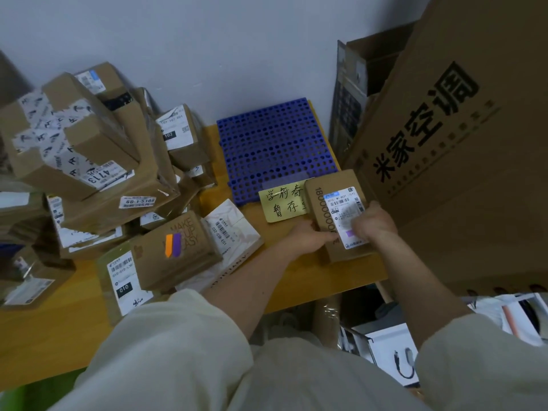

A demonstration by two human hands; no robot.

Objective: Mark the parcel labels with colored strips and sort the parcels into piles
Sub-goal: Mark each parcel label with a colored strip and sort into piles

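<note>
A small brown parcel with a white label lies on the yellow table, partly over a yellow handwritten note. My left hand holds the parcel's near left edge. My right hand rests on the label, fingers curled over a purple strip stuck on it. An orange strip and a purple strip sit stuck to a brown "MAKE UP EASY" box at the left.
A tall heap of taped parcels fills the left of the table. A blue perforated plastic mat lies at the back by the wall. A very large cardboard box stands close on the right.
</note>
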